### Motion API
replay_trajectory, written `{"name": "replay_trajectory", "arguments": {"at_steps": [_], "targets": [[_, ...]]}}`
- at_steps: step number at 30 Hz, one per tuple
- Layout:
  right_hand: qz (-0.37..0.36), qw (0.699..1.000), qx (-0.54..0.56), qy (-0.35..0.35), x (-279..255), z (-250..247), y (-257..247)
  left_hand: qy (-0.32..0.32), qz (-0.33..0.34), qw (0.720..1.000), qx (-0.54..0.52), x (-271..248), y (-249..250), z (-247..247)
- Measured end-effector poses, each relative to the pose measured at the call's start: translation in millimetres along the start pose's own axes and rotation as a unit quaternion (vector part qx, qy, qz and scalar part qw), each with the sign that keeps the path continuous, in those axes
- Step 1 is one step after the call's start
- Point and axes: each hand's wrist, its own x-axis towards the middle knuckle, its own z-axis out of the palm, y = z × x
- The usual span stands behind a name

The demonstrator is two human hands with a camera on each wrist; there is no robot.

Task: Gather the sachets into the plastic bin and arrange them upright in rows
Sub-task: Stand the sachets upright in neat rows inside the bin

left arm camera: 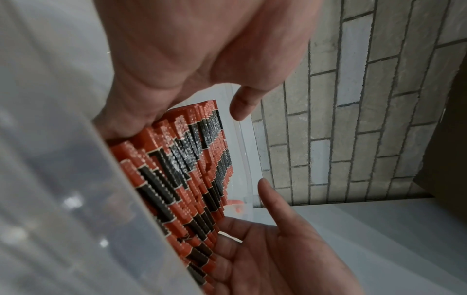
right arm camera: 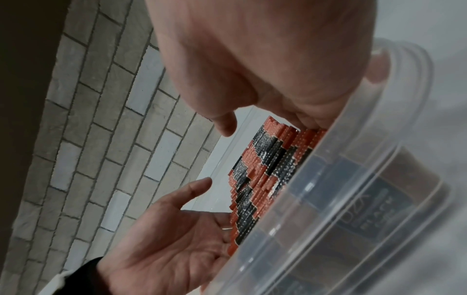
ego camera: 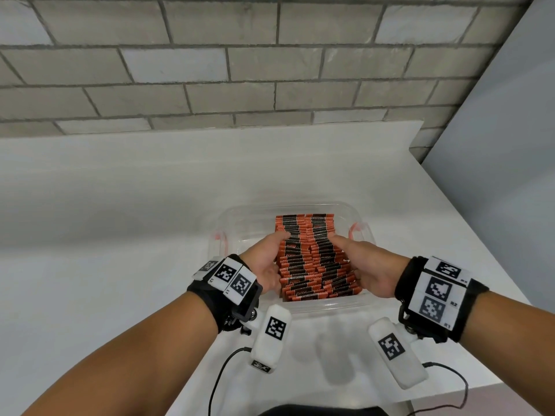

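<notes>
Sachets [ego camera: 312, 256] upright in rows inside plastic bin [ego camera: 326, 306] on table [ego camera: 120, 220], pressed between left hand [ego camera: 265, 261] and right hand [ego camera: 371, 265], fingers straight against both sides.

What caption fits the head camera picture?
Both hands press rows of upright orange-and-black sachets together inside a clear plastic bin.

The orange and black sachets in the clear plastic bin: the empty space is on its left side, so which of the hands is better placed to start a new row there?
Probably the left hand: it lies between the orange and black sachets and the empty left side of the clear plastic bin; the right hand lies on their far side.
</notes>
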Motion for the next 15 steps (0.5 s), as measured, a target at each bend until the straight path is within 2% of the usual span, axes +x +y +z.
{"name": "replay_trajectory", "arguments": {"at_steps": [9,15], "targets": [[0.007,1.000,-0.014,-0.006,-1,1,-2,-0.005,0.003,1.000,-0.005,-1,-1,1],[0.001,0.999,-0.032,0.024,-1,2,-3,0.015,-0.023,0.999,0.031,-11,2,1]]}}
